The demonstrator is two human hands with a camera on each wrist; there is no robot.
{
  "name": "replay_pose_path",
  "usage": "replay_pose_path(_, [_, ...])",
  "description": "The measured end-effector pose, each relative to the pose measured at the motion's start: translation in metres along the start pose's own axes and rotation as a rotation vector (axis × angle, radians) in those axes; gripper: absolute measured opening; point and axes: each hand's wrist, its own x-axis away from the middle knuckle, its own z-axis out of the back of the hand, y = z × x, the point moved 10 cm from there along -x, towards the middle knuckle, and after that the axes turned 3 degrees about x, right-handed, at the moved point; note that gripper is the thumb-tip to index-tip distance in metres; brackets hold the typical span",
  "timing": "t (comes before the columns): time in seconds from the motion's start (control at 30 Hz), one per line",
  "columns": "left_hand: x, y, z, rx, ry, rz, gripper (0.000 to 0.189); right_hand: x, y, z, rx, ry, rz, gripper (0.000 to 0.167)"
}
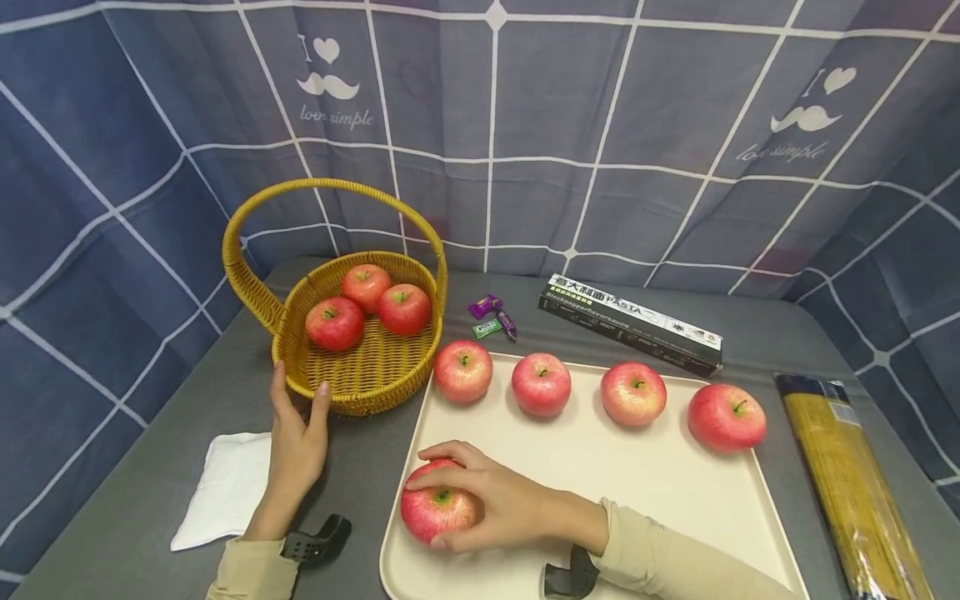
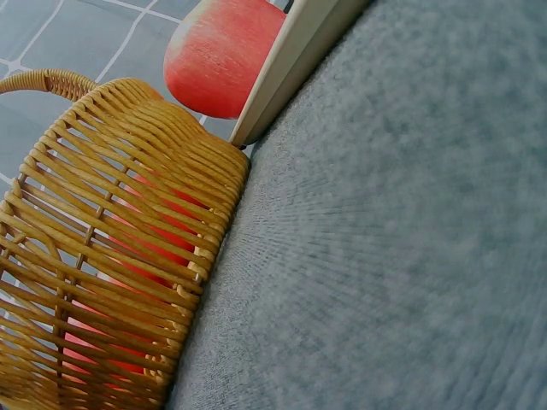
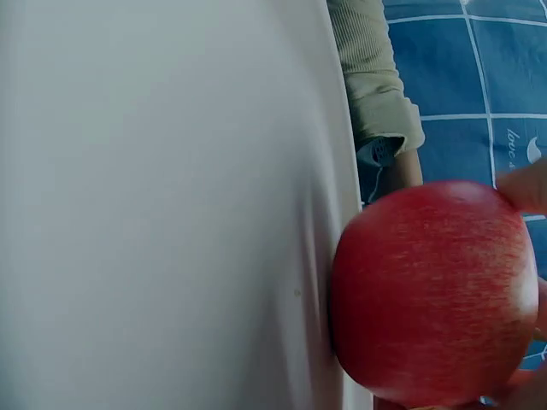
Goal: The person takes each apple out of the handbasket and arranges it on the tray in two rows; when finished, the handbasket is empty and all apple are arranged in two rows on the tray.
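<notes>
My right hand (image 1: pixel 495 500) grips a red apple (image 1: pixel 435 510) at the near left corner of the cream tray (image 1: pixel 600 475). Its fingers curve over the top, the thumb at the near side. In the right wrist view that apple (image 3: pixel 436 295) looks large, with fingertips (image 3: pixel 528 188) on it. My left hand (image 1: pixel 296 442) touches the near left side of the yellow wicker basket (image 1: pixel 390 392), thumb and forefinger spread and fairly straight. Inside the basket lie three apples (image 1: pixel 335 323). Through the weave of the basket (image 2: pixel 111 231) red shows in the left wrist view; the left hand is hidden there.
Several apples (image 1: pixel 542 384) line the tray's far edge. Behind it lie small wrapped candies (image 1: pixel 487 327) and a black pasta box (image 1: pixel 630 325). A bag of spaghetti (image 1: pixel 855 483) is at the right, a folded white cloth (image 1: pixel 225 487) at the left. A checked curtain (image 1: pixel 540 108) encloses the table.
</notes>
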Motion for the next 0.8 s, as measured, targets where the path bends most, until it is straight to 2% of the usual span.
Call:
replay_pose_path(0.17, [0.000, 0.001, 0.001, 0.009, -0.003, -0.002, 0.071, 0.002, -0.001, -0.010, 0.017, -0.106, -0.033, 0.063])
replay_pose_path(0.33, [0.001, 0.003, -0.001, 0.001, -0.008, -0.011, 0.071, 0.006, 0.000, -0.012, 0.060, -0.144, -0.046, 0.075])
replay_pose_path(0.47, [0.001, 0.002, -0.001, -0.003, 0.000, -0.006, 0.071, 0.006, 0.007, -0.006, 0.049, -0.164, -0.127, 0.080])
replay_pose_path(0.6, [0.001, 0.000, -0.001, -0.005, 0.004, -0.003, 0.071, -0.004, 0.015, 0.012, -0.031, -0.129, -0.186, 0.073])
replay_pose_path(0.8, [0.001, -0.001, -0.001, 0.007, -0.004, -0.001, 0.071, -0.045, 0.037, 0.053, -0.270, 0.022, -0.269, 0.060])
